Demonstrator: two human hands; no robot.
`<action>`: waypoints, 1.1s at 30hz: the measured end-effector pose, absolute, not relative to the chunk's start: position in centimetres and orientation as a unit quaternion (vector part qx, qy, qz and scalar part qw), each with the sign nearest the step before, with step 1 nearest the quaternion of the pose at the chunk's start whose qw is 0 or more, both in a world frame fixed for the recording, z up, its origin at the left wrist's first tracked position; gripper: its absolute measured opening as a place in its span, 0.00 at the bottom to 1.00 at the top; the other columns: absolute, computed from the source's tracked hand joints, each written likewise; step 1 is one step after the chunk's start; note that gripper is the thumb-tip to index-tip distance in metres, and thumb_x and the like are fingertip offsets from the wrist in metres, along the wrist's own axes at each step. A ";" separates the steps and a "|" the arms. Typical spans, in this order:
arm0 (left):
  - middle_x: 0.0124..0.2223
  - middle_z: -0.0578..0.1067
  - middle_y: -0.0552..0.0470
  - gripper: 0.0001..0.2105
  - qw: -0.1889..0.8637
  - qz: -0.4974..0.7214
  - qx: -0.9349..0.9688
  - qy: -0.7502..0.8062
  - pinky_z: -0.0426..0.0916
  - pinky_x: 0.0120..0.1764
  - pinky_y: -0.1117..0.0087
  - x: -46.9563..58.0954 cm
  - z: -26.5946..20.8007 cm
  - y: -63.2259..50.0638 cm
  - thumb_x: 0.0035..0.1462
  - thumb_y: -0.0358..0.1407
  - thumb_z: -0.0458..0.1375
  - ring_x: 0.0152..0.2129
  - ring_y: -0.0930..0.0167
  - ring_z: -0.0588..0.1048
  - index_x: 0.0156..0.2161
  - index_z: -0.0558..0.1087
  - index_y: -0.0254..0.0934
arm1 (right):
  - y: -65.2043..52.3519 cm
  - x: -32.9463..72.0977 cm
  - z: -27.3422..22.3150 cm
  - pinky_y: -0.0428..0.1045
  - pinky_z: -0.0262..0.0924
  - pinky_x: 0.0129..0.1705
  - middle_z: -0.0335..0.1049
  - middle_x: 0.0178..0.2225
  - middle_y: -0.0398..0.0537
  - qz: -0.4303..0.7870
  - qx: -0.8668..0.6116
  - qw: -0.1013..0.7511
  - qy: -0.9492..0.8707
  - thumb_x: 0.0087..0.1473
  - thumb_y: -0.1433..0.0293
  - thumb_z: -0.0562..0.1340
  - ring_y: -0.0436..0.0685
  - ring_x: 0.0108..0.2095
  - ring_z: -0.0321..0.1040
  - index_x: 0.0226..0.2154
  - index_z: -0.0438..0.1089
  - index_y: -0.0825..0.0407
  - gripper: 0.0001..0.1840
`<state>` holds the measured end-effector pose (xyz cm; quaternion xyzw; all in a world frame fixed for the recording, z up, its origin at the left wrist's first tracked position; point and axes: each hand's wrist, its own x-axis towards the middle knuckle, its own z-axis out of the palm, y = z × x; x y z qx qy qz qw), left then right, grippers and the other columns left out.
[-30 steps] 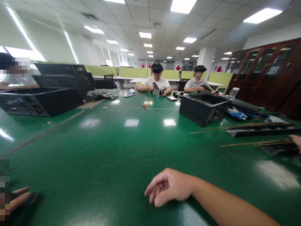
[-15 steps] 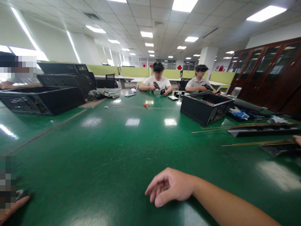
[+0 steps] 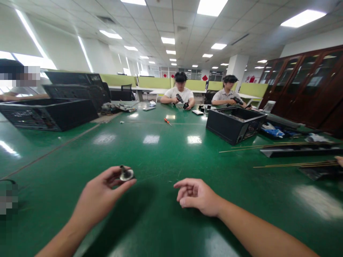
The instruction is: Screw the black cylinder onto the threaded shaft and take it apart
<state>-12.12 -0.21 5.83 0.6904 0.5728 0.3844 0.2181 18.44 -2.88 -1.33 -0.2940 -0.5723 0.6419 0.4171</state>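
Observation:
My left hand (image 3: 105,194) is raised above the green table (image 3: 150,228), its thumb and fingers closed on a small round metal part with a short dark stem (image 3: 126,174). What kind of part it is, I cannot make out. Across a short gap to the right, my right hand (image 3: 197,196) hovers over the tabletop. Its fingers are loosely curled, the thumb stands apart from them, and nothing is in its grasp.
Black computer cases stand at the left (image 3: 61,114) and right (image 3: 230,125). An orange screwdriver (image 3: 167,121) lies mid-table. Thin rods (image 3: 241,147) rest by a black metal channel (image 3: 294,150). Two people opposite (image 3: 179,94) hold power drills; another person sits at left.
My left hand has come in from the lower left, bringing the round metal part toward the middle. My right hand has shifted slightly up and right, still holding nothing.

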 end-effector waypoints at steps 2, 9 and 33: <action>0.43 0.80 0.48 0.23 0.275 0.356 0.726 0.519 0.74 0.46 0.62 -8.1 5.0 0.3 0.48 0.49 0.66 0.38 0.63 0.79 0.46 0.74 0.38 | -2.4 18.8 -1.4 0.46 0.60 0.34 0.71 0.38 0.46 0.582 -0.320 0.465 -0.586 0.45 0.73 0.70 0.48 0.30 0.66 0.50 0.67 0.52 0.28; 0.45 0.76 0.51 0.13 0.282 0.278 0.835 0.382 0.68 0.46 0.67 -3.6 2.8 0.5 0.59 0.40 0.60 0.41 0.68 0.74 0.50 0.74 0.44 | -2.9 18.7 -1.7 0.48 0.61 0.36 0.66 0.48 0.47 0.394 -0.429 0.459 -0.671 0.44 0.81 0.63 0.52 0.39 0.67 0.57 0.55 0.44 0.39; 0.42 0.77 0.54 0.12 0.313 0.290 0.848 0.315 0.68 0.44 0.70 -3.5 1.4 -0.7 0.55 0.34 0.65 0.39 0.71 0.74 0.45 0.75 0.42 | -4.5 18.2 -0.1 0.49 0.59 0.40 0.71 0.36 0.43 0.212 -0.454 0.365 -0.784 0.52 0.75 0.64 0.54 0.37 0.67 0.39 0.70 0.47 0.11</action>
